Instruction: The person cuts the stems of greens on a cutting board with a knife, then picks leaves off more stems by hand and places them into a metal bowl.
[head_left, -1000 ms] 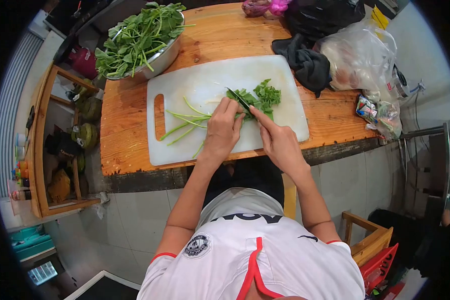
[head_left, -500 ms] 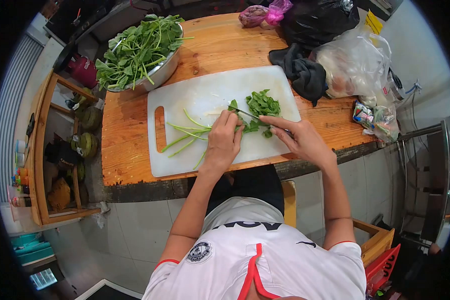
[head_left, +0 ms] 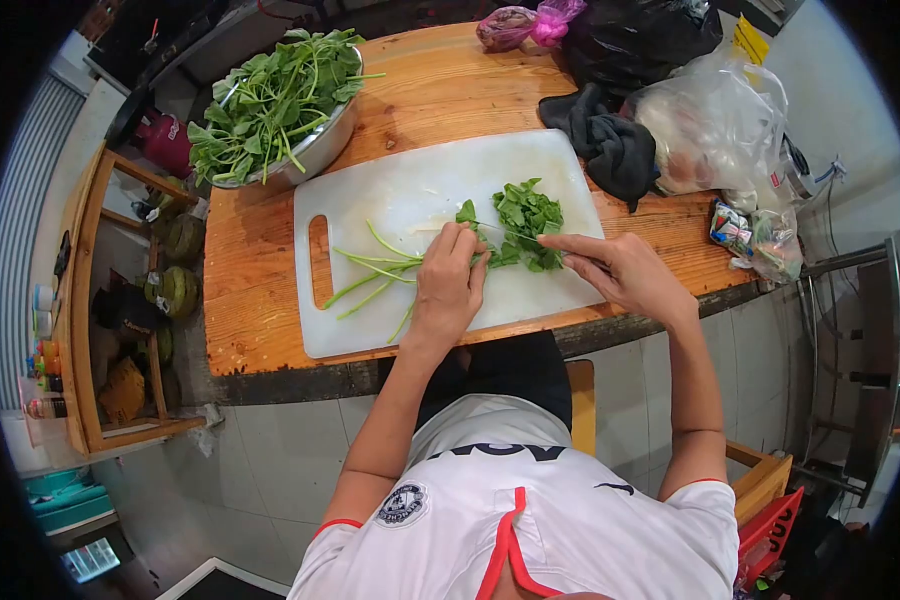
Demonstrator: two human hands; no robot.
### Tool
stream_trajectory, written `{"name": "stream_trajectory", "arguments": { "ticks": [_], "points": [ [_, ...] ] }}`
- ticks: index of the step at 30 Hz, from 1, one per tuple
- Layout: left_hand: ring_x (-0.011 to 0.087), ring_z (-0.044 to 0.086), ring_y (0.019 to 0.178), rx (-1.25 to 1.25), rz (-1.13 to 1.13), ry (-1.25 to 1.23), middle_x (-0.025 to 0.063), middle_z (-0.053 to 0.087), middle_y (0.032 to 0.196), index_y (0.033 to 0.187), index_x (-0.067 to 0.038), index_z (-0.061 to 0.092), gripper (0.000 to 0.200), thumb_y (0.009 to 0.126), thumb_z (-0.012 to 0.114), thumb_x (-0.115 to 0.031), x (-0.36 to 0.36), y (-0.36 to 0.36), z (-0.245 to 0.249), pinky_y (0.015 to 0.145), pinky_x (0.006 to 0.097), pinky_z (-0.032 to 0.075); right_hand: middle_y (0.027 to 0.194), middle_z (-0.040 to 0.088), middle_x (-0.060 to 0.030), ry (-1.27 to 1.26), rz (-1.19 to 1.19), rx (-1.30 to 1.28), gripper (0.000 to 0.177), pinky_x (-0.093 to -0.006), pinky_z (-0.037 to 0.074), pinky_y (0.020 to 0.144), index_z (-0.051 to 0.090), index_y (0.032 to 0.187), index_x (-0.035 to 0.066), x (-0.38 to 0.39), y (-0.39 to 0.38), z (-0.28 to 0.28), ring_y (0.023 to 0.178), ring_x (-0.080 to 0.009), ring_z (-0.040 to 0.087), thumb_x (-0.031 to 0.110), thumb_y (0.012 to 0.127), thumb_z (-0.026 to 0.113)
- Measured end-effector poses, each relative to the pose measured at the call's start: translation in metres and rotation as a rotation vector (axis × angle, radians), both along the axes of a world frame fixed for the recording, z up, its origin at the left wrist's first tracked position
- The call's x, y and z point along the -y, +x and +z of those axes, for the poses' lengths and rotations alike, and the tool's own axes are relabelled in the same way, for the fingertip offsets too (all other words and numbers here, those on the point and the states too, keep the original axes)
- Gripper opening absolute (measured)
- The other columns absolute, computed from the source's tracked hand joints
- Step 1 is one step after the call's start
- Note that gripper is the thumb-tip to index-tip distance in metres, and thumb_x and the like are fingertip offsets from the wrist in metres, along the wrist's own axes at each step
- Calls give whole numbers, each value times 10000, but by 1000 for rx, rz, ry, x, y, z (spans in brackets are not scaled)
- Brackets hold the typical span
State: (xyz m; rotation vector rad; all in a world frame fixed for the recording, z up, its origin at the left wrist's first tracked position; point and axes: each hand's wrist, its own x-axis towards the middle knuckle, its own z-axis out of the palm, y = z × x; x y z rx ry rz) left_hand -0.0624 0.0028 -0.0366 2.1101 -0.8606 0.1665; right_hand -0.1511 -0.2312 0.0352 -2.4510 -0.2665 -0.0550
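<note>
My left hand [head_left: 449, 285] is closed around a bunch of leafy greens [head_left: 380, 263] on the white cutting board [head_left: 530, 155]. Long green stems fan out to its left, and a few leaves poke out beyond the fingertips. In my right hand [head_left: 620, 270] is a knife [head_left: 498, 231], its thin blade pointing left toward the bunch. Its handle is mostly hidden by the fingers. Cut leaves [head_left: 528, 215] lie in a loose pile around the blade, between the two hands and above them.
A metal bowl [head_left: 332, 140] heaped with uncut greens [head_left: 280, 105] stands at the table's back left. To the right lie a dark cloth [head_left: 615, 150], a clear plastic bag [head_left: 710, 125] and a black bag [head_left: 640, 40]. The wooden table's [head_left: 255, 300] front edge runs close to my body.
My right hand and the knife have shifted right, away from my left hand. The cut leaves by the blade have spread slightly to the right. My left hand has stayed nearly still.
</note>
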Motion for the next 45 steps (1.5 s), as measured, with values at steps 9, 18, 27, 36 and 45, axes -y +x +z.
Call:
{"name": "stream_trajectory", "arguments": {
  "ticks": [9, 18, 27, 36, 45],
  "points": [
    [410, 626, 1028, -24, 4, 8, 179, 585, 1065, 1009, 9, 573, 209, 845, 695, 53, 0, -1, 3, 818, 475, 507, 861, 700, -205, -130, 33, -200, 358, -463, 520, 719, 666, 1326, 174, 4, 12, 18, 754, -379, 679, 156, 973, 605],
    [387, 634, 1011, -29, 11, 11, 173, 587, 1063, 1023, 11, 567, 230, 841, 702, 53, 1, -1, 2, 808, 471, 512, 891, 696, -215, -65, -17, -86, 345, -424, 499, 664, 668, 1322, 146, 9, 1, 12, 680, -371, 625, 129, 983, 604],
    [397, 630, 1044, 56, -53, 20, 202, 517, 1265, 1035, 45, 541, 242, 867, 707, -5, -4, -8, 16, 837, 452, 524, 855, 672, -246, 173, -274, -90, 385, -455, 509, 705, 603, 1385, 148, -28, -26, 10, 741, -401, 666, 113, 1004, 563],
    [409, 580, 1086, -20, -81, -21, 188, 575, 1175, 980, 21, 587, 225, 790, 701, 60, -7, -3, 5, 894, 477, 485, 692, 633, -193, 273, -497, -150, 539, -453, 513, 616, 499, 1498, 202, -92, -79, -21, 621, -367, 658, 50, 983, 541],
    [353, 628, 940, 67, 49, -23, 152, 589, 1017, 919, 27, 591, 241, 740, 751, 51, 1, -11, 7, 776, 442, 501, 870, 668, -198, 328, -462, 110, 637, -428, 530, 650, 471, 1530, 182, -110, -88, -35, 706, -343, 671, -11, 929, 559]
  ]
}}
